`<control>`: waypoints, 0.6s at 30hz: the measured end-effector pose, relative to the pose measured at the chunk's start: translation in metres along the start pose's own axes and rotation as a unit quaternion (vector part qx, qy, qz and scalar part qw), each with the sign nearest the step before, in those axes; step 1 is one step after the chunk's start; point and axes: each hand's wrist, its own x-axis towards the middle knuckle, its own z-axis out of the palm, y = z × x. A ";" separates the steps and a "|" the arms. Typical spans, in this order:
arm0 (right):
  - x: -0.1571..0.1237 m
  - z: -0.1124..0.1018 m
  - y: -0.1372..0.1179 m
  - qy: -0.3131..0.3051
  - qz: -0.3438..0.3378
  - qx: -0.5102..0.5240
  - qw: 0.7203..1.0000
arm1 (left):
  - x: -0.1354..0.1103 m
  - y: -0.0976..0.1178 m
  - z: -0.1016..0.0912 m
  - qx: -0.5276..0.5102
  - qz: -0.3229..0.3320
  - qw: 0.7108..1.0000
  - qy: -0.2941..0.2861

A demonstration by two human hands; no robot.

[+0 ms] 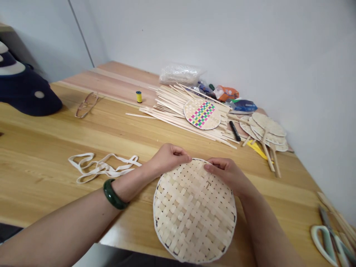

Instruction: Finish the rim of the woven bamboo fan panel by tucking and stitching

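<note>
A round woven fan face of pale bamboo strips (pixel 191 215) lies flat at the near edge of the wooden table (pixel 41 148). My left hand (pixel 169 157), fingers curled, pinches the disc's far rim. My right hand (pixel 225 172) rests on the same far rim just to the right, fingers closed on the edge. A thin white edging strip runs along the rim between the two hands. A green bangle (pixel 112 194) sits on my left wrist.
A loose white ribbon (pixel 101 167) lies left of the disc. Behind are a pile of bamboo strips (pixel 178 111), a colour-woven disc (pixel 202 114), finished fans with handles (pixel 267 131), a yellow thread spool (pixel 138 96), glasses (pixel 86 104), scissors (pixel 329 241) at right.
</note>
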 end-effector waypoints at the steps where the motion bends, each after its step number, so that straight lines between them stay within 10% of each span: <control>1: 0.001 0.000 0.001 0.001 0.008 0.012 1.000 | 0.001 -0.001 -0.001 -0.009 -0.009 1.000 -0.005; 7: 0.004 -0.004 0.005 0.034 0.061 0.098 0.993 | 0.009 -0.004 -0.009 -0.069 -0.123 0.990 -0.025; 18: 0.012 -0.016 0.019 0.010 0.050 0.159 0.986 | 0.014 0.002 -0.021 -0.011 -0.051 0.998 -0.023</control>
